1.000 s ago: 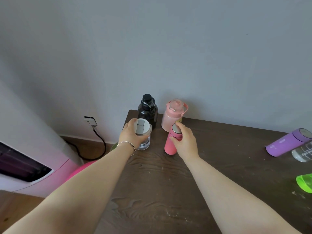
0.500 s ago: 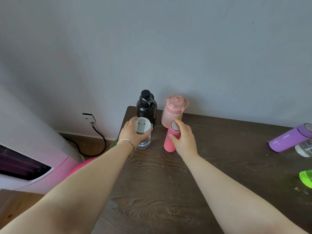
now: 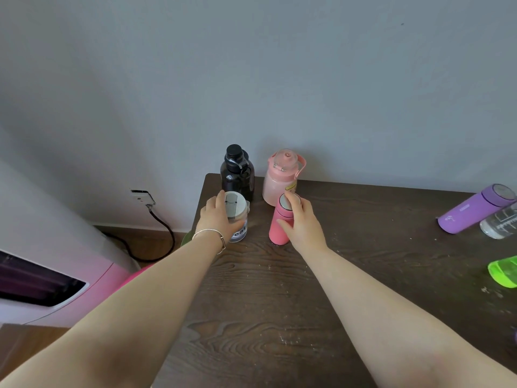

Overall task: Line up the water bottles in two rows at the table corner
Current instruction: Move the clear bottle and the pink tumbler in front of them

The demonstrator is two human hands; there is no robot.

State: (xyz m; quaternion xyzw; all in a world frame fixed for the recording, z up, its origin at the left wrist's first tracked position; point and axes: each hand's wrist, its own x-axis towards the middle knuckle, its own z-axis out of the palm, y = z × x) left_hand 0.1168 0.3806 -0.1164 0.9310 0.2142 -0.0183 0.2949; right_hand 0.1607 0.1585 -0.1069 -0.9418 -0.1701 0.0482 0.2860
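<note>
At the far left corner of the dark wood-grain table, the left hand was wrapped around a short clear bottle with a white flip lid, and the right hand was closed around the slim pink flask, fingers over its steel cap. Both bottles stood upright on the surface, just in front of the black bottle and the pale pink jug, which formed the back row against the wall. The step in hand appeared to be seating the front row. To do it well, each front bottle should be squared directly ahead of its back-row partner with an even gap, pressed flat, and released without a sideways drag; the left bottle stood near the table edge and called for care. The flask was a tall, narrow, matte cylinder and would likely tip easily; the clear bottle was squat, printed plastic and steadier. The jug was frosted, wide-bodied, with a loop handle. Well apart at the right, a purple bottle, a second clear bottle and a neon green bottle lay on their sides, not yet lined up.
</note>
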